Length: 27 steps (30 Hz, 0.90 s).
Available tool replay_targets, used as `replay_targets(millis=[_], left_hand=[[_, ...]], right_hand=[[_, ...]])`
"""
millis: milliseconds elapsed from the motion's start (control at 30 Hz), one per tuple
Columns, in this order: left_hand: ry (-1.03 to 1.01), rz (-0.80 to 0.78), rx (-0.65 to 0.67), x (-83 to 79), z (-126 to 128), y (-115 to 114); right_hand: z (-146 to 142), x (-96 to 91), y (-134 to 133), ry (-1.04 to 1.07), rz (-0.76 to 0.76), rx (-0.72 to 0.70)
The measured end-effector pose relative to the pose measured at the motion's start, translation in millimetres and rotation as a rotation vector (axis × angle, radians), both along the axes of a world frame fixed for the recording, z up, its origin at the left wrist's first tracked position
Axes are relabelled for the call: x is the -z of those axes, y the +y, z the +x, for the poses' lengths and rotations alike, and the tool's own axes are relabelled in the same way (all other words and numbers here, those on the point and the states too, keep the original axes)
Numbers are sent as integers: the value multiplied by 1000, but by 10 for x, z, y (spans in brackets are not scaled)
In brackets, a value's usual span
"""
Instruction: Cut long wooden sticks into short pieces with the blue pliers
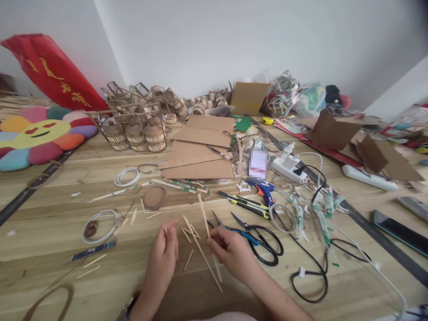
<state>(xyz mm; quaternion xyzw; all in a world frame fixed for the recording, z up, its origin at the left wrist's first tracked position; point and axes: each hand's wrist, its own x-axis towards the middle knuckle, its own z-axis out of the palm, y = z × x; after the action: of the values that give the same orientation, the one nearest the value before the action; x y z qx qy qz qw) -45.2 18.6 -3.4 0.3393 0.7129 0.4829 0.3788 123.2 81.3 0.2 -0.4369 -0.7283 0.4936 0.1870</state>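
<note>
My right hand (230, 252) pinches a thin bamboo stick (203, 214) that stands at a slant, its upper end pointing away from me. My left hand (163, 249) is closed, thumb against curled fingers; whatever it may hold is hidden. Between the hands, a long stick (207, 264) and several short cut sticks (187, 260) lie on the wooden table. Just right of my right hand rest black-handled scissors (264, 236) and blue-handled pliers (249, 235), partly behind my fingers. A small round brown disc with a ridged rim (154, 197) lies beyond my left hand.
Box cutters (245, 204), a blue glue gun (262, 189) and a tape roll (282, 218) lie right of centre. A power strip (289, 168) trails cables. Cardboard sheets (200, 151) sit ahead, woven baskets (137, 133) behind left, a white wire coil (100, 226) nearer left.
</note>
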Motion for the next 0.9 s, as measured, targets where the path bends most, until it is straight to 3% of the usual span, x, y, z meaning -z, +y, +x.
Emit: replay_targets(millis=[100, 267, 433, 500, 567, 667, 767, 900], left_hand=[[67, -29, 151, -31, 23, -57], [22, -49, 633, -129, 167, -114], [-158, -109, 747, -162, 237, -133], [-195, -109, 685, -140, 227, -122], [-203, -90, 542, -110, 204, -101], [-233, -50, 371, -65, 182, -71], [-309, -33, 348, -31, 208, -76], [-379, -44, 268, 8, 274, -131]], right_hand=[[-10, -35, 10, 265, -243, 45], [-75, -72, -54, 573, -359, -19], [-58, -12, -70, 576, -360, -62], [-37, 24, -80, 484, -161, -18], [-17, 50, -97, 356, 170, -12], [-4, 61, -122, 163, 600, -131], [-10, 30, -128, 61, 869, -170], [-10, -24, -140, 43, 1120, -160]])
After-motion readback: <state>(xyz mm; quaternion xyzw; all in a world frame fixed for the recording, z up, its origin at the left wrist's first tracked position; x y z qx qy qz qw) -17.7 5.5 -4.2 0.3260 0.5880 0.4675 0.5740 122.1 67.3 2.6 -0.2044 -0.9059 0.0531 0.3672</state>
